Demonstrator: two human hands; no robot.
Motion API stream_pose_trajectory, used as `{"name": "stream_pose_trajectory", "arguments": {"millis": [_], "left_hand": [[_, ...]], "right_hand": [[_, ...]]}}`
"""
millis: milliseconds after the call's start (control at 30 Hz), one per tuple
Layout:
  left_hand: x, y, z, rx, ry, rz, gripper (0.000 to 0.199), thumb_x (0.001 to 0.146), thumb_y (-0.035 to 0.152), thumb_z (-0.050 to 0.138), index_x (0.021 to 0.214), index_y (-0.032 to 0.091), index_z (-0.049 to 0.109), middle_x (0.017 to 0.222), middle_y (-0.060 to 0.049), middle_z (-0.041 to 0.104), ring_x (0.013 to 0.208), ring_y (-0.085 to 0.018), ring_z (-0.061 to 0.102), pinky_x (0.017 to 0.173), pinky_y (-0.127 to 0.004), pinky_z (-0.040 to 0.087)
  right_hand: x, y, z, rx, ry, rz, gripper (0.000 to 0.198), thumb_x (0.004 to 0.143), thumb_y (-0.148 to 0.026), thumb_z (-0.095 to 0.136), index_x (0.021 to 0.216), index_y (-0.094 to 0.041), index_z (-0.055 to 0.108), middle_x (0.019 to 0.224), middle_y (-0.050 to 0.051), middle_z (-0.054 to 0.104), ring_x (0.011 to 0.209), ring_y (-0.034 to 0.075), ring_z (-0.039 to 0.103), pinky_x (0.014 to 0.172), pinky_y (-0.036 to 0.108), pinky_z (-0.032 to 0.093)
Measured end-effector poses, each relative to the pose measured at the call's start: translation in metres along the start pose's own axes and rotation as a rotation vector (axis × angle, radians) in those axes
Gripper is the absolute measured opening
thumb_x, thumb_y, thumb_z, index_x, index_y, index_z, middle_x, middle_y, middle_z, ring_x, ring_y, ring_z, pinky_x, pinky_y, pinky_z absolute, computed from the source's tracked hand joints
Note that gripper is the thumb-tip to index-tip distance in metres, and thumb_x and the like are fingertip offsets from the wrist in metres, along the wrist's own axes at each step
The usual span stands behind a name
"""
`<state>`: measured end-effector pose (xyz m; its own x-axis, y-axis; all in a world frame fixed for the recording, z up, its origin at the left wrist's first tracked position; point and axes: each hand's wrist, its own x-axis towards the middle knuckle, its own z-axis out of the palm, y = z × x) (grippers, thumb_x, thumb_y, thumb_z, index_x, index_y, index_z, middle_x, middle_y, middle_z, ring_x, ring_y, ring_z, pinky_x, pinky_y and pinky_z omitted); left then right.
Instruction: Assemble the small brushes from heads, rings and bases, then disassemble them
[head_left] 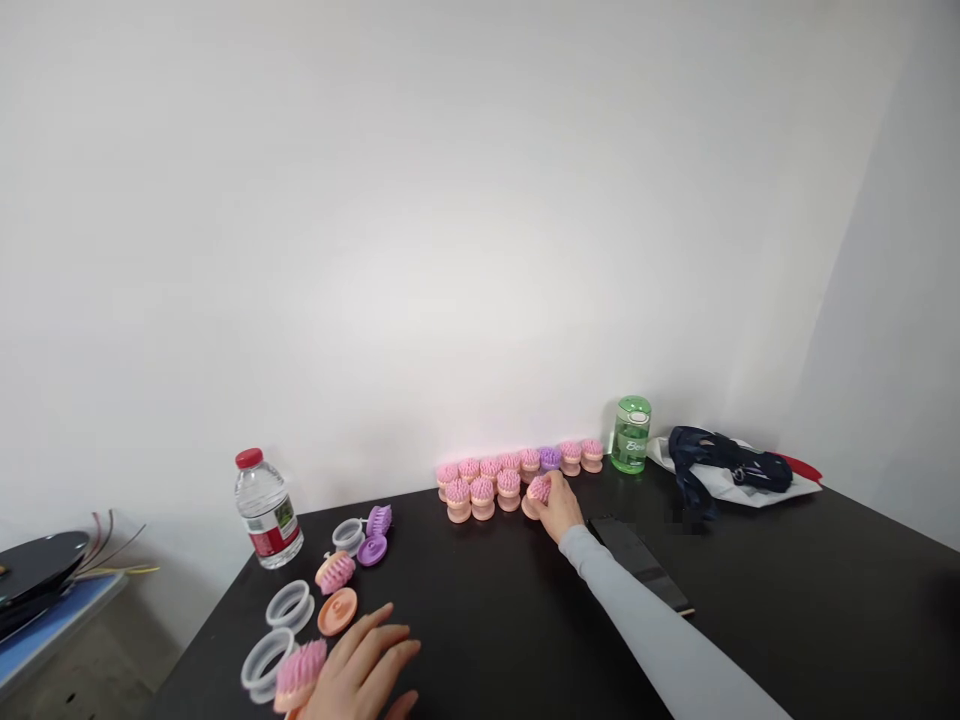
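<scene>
Your right hand (561, 510) reached far across the tabletop (787, 600), its fingers clamped on a pink brush (537, 489) at the right end of the front row of brushes (517, 473), left of the green bottle (631, 434). The brush stood bristles up on a peach base. Your left hand (364, 668) rested near you, fingers loosely apart, touching another pink brush (298, 673).

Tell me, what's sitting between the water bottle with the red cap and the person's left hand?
In the head view, loose brush parts lie between the water bottle and the left hand: clear rings, a pink bristle head and an orange cap.
</scene>
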<state>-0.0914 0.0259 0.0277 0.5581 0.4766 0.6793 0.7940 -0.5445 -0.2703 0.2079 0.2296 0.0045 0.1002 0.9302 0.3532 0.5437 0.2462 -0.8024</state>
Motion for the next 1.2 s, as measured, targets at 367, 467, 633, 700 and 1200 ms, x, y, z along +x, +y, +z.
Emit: {"name": "stream_pose_trajectory", "arguments": {"millis": [367,467,633,700,1200], "left_hand": [[0.062,0.088,0.042,-0.505,-0.162,-0.535,0.052,0.062,0.017,0.082,0.103,0.02,0.051,0.099,-0.008,0.065,0.088,-0.027,0.067,0.076,-0.042,0.059],[0.055,0.093,0.049,-0.52,-0.139,-0.566,0.035,0.07,0.012,0.073,0.095,0.021,0.05,0.087,-0.004,0.063,0.077,-0.022,0.065,0.066,-0.035,0.056],[0.043,0.092,0.05,-0.51,-0.116,-0.504,0.026,0.075,0.014,0.068,0.092,0.023,0.051,0.081,-0.001,0.061,0.071,-0.019,0.062,0.061,-0.03,0.051],[0.043,0.09,0.05,-0.517,-0.142,-0.514,0.024,0.075,0.016,0.069,0.089,0.023,0.05,0.077,0.001,0.06,0.067,-0.018,0.061,0.058,-0.029,0.049],[0.043,0.088,0.049,-0.581,-0.188,-0.574,0.027,0.069,0.014,0.069,0.086,0.023,0.05,0.079,0.0,0.061,0.068,-0.018,0.061,0.058,-0.028,0.049]], "right_hand": [[-0.145,-0.033,-0.01,0.731,-0.484,-0.03,0.05,0.073,-0.03,0.072,0.116,-0.022,0.048,0.103,0.005,0.065,0.096,0.023,0.065,0.081,0.035,0.053],[-0.152,-0.035,-0.01,0.758,-0.526,-0.023,0.047,0.071,-0.027,0.072,0.113,-0.022,0.051,0.103,0.004,0.064,0.096,0.023,0.063,0.084,0.035,0.05],[-0.153,-0.04,-0.015,0.479,-0.5,-0.096,0.023,0.071,-0.019,0.067,0.092,-0.02,0.06,0.08,-0.001,0.062,0.075,0.019,0.06,0.069,0.03,0.048],[-0.153,-0.043,-0.02,0.399,-0.485,-0.153,0.025,0.069,-0.015,0.067,0.092,-0.02,0.062,0.08,-0.001,0.063,0.075,0.02,0.061,0.07,0.03,0.048],[-0.149,-0.029,-0.023,0.523,-0.636,-0.115,0.072,0.062,-0.017,0.078,0.128,-0.025,0.05,0.126,0.008,0.056,0.115,0.027,0.056,0.09,0.037,0.05]]}}
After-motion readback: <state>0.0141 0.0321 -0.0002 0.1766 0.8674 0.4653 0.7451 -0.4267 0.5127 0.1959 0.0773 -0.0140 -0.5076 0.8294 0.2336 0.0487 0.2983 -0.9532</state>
